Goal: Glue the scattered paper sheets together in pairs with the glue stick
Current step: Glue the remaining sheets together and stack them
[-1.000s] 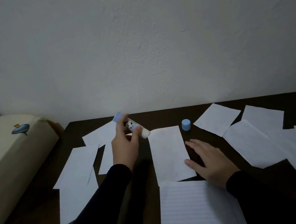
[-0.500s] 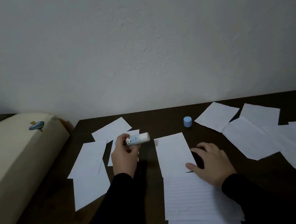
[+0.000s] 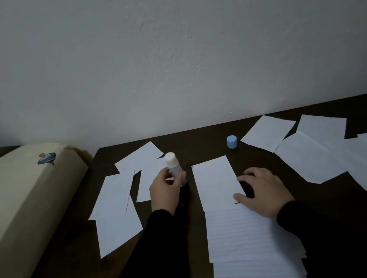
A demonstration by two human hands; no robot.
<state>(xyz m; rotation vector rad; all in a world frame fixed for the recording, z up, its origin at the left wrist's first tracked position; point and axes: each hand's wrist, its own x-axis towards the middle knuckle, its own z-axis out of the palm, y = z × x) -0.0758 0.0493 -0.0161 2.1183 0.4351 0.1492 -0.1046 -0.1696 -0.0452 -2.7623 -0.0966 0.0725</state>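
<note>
My left hand (image 3: 165, 190) grips the uncapped glue stick (image 3: 173, 166) upright, its white tip pointing up, just left of a narrow white sheet (image 3: 216, 181) in the middle of the dark table (image 3: 192, 142). My right hand (image 3: 262, 190) rests with curled fingers on that sheet's right edge, thumb touching its lower corner. The glue stick's blue cap (image 3: 232, 141) stands beyond the sheet. A stack of lined sheets (image 3: 249, 248) lies near me, below the narrow sheet.
Several white sheets (image 3: 117, 210) lie scattered at the left and more sheets (image 3: 318, 156) at the right. A cream cushion-like object (image 3: 16, 206) with a spinning-top print borders the table's left side. A white wall rises behind.
My left hand has turned the glue stick from lying sideways to standing upright with the tip up. My right hand has stayed at the narrow sheet's right edge.
</note>
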